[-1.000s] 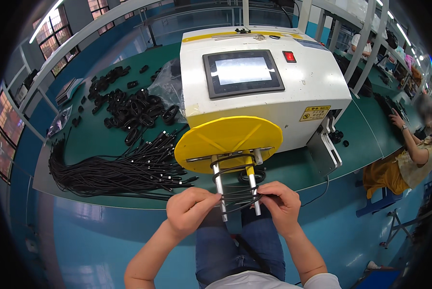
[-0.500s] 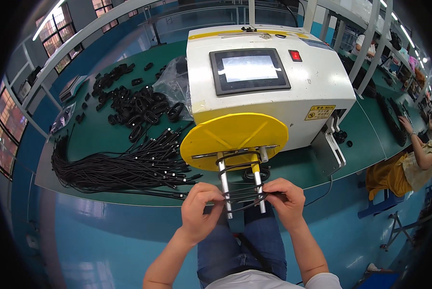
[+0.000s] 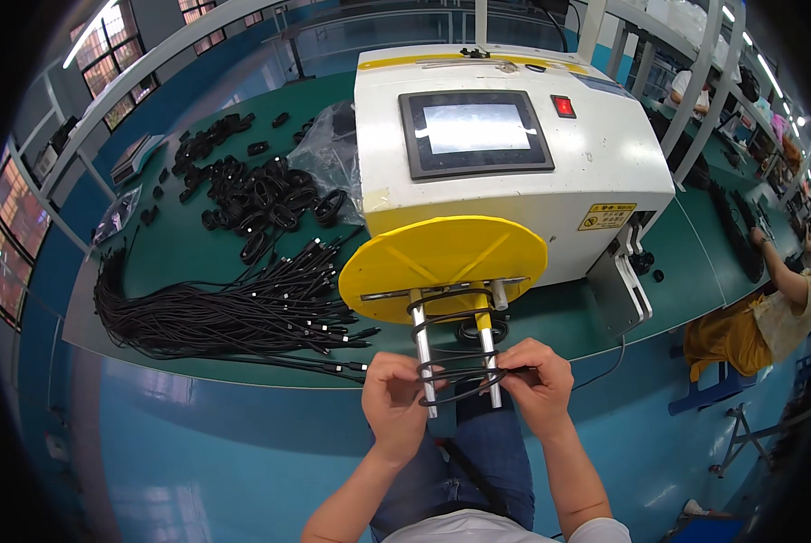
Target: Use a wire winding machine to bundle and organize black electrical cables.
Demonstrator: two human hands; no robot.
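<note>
A thin black cable [image 3: 460, 371] is looped several times around two metal posts, which stick out toward me from a yellow disc [image 3: 442, 262]. My left hand [image 3: 393, 398] is at the left post [image 3: 424, 348], thumb and fingers closed at the cable's loops; its fingertips are partly hidden. On the other side my right hand [image 3: 534, 373] pinches the cable just right of the right post [image 3: 489, 348]. The loops sit spread along the posts, some near the disc and several close to the tips.
The disc belongs to a white machine [image 3: 623, 167] with a screen [image 3: 475, 133] and red switch [image 3: 563, 107]. Left on the green table [image 3: 175, 366] lie a cable bundle [image 3: 215, 312], coiled cables [image 3: 261, 199] and a plastic bag [image 3: 329, 149]. A co-worker [image 3: 777, 308] sits at right.
My left hand has moved right, closer to the left post, with its fingers now around the loops there. My right hand stays by the right post, still pinching the cable.
</note>
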